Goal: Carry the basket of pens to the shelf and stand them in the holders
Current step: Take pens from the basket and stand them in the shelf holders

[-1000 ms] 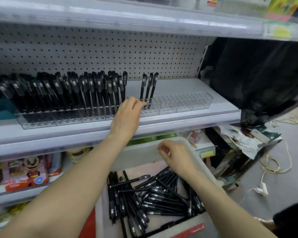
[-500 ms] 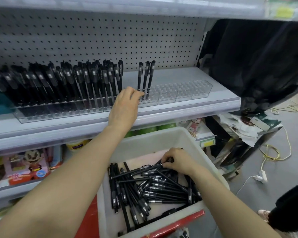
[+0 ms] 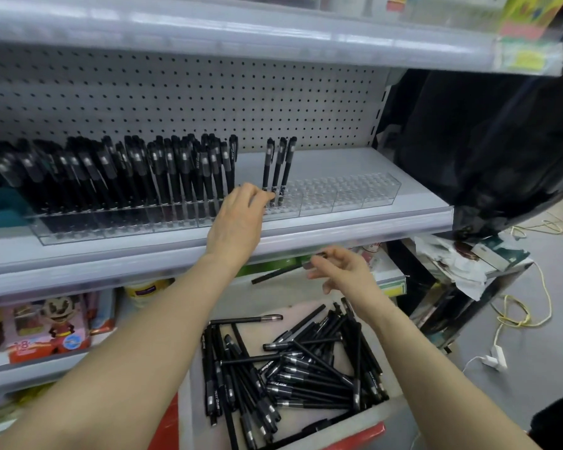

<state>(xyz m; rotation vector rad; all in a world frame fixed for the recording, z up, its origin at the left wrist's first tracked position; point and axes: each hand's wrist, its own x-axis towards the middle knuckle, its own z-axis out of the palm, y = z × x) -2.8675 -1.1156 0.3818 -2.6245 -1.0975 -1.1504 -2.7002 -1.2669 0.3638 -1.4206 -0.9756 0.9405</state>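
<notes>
The right hand [image 3: 345,271] has lifted from the basket [image 3: 190,417], fingers pinching one pen [image 3: 280,272], likely bound for the holder [image 3: 338,193], where the left hand [image 3: 238,219] rests, fingers relaxed.

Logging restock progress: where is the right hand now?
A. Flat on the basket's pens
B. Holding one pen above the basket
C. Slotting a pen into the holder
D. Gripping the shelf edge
B: the right hand pinches one pen in the air above the basket, below the shelf.
</notes>
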